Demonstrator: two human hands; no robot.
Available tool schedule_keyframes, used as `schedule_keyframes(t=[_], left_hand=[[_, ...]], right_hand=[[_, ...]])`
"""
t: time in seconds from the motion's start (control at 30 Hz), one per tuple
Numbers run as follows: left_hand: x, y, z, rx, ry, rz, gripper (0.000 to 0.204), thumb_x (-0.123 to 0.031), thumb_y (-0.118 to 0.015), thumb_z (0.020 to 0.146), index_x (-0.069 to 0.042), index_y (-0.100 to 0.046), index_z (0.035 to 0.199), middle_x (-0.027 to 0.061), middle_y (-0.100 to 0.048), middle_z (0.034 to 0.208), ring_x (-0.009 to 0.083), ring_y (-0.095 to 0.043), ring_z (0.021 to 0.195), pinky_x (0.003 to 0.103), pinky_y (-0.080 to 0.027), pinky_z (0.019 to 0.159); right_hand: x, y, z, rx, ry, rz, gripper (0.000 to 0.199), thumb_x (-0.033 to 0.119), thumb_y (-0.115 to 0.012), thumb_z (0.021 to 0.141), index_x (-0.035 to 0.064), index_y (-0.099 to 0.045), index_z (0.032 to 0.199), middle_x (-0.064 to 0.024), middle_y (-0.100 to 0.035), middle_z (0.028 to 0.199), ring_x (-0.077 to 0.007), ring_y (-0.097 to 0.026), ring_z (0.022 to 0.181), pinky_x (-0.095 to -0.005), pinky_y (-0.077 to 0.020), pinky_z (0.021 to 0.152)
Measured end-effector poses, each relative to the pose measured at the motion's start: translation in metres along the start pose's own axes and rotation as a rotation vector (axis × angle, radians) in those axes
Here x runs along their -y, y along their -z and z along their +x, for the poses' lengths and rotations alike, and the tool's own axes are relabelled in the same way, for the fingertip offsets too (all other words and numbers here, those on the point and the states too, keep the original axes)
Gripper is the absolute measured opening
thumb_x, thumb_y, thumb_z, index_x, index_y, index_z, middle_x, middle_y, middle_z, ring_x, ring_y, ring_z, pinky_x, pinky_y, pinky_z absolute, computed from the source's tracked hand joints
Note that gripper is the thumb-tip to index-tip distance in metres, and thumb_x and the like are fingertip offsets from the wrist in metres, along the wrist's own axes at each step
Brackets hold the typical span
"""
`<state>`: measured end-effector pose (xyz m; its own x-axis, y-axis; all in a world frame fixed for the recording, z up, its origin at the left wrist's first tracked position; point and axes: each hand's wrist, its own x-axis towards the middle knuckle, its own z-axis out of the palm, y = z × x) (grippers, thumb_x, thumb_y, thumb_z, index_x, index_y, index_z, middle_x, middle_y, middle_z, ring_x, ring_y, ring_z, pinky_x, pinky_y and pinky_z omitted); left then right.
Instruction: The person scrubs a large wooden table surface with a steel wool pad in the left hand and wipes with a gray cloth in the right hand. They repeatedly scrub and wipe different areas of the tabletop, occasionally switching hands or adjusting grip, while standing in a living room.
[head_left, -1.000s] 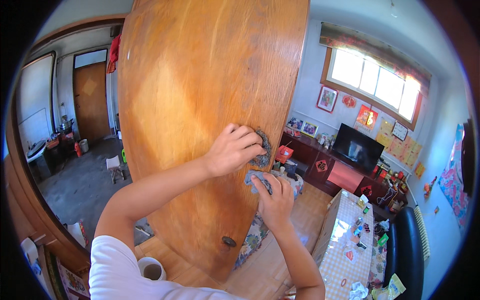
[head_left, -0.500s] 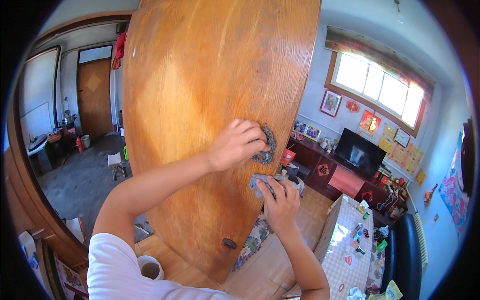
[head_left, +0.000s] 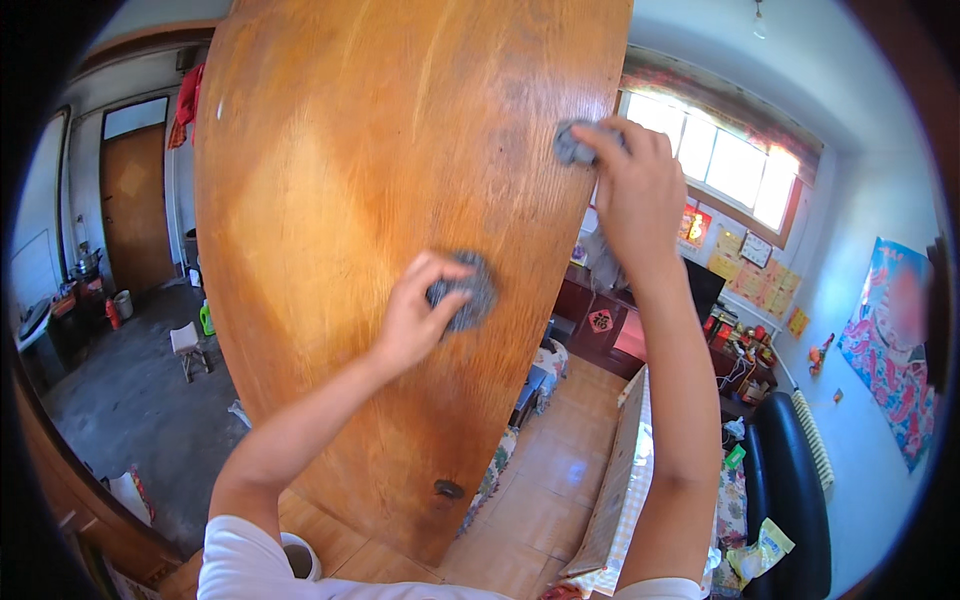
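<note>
- The wooden door [head_left: 380,230] stands ajar in front of the person, its broad varnished face turned toward them, so both hands can press flat against it.
- A grey scouring pad [head_left: 466,290] sits near the middle of the door, pinned to the wood by the left hand [head_left: 415,320]; its fingers [head_left: 440,268] are curled closed over the pad's left edge.
- A second grey pad [head_left: 574,146] lies higher up, at the door's right edge, where the right hand [head_left: 640,190] clamps it, fingers [head_left: 612,136] bent tight around it.
- Low on the door is a small dark fitting [head_left: 449,489].
- Beyond the door's right edge are a bright window [head_left: 720,165] and a black sofa [head_left: 790,490].
</note>
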<state>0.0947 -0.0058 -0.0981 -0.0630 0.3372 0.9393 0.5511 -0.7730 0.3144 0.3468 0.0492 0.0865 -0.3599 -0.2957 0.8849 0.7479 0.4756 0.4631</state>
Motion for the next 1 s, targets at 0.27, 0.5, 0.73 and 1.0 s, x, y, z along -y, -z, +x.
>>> schedule_keyframes(t=[0.27, 0.5, 0.73, 1.0], left_hand=[[0.037, 0.016, -0.149, -0.115, 0.552, -0.377, 0.020, 0.001, -0.078, 0.100, -0.001, -0.074, 0.119, 0.0062, -0.073, 0.114, 0.0162, -0.069, 0.108, 0.033, -0.057, 0.096], [0.029, 0.051, -0.215, -0.174, 0.986, -0.643, 0.018, -0.001, -0.074, 0.106, -0.005, -0.073, 0.123, 0.0011, -0.075, 0.106, 0.0082, -0.070, 0.088, 0.028, -0.062, 0.075], [0.034, 0.060, -0.250, -0.193, 1.197, -0.836, 0.019, -0.013, -0.066, 0.113, -0.010, -0.066, 0.132, 0.0004, -0.075, 0.110, 0.0123, -0.072, 0.088, 0.035, -0.064, 0.070], [0.037, 0.079, -0.273, -0.289, 1.234, -0.951, 0.021, -0.012, -0.059, 0.115, -0.010, -0.066, 0.135, 0.0039, -0.077, 0.120, 0.0168, -0.075, 0.100, 0.037, -0.064, 0.082]], right_hand=[[0.062, 0.016, -0.121, 0.129, -0.041, 0.037, 0.050, 0.003, -0.072, 0.084, 0.0242, -0.080, 0.127, -0.0043, -0.072, 0.122, -0.0300, -0.066, 0.108, -0.0453, -0.0517, 0.085], [0.040, 0.019, -0.073, 0.135, -0.055, 0.003, 0.055, 0.002, -0.075, 0.081, 0.0280, -0.081, 0.128, -0.0038, -0.070, 0.113, -0.0316, -0.064, 0.100, -0.0445, -0.0521, 0.082], [-0.012, -0.005, 0.044, 0.024, -0.104, -0.172, 0.044, 0.009, -0.076, 0.093, 0.0299, -0.081, 0.131, -0.0042, -0.070, 0.106, -0.0298, -0.065, 0.100, -0.0449, -0.0548, 0.087], [0.078, 0.023, -0.129, 0.213, 0.008, -0.038, 0.059, 0.005, -0.077, 0.078, 0.0256, -0.080, 0.134, -0.0033, -0.072, 0.118, -0.0301, -0.063, 0.105, -0.0422, -0.0514, 0.083]])
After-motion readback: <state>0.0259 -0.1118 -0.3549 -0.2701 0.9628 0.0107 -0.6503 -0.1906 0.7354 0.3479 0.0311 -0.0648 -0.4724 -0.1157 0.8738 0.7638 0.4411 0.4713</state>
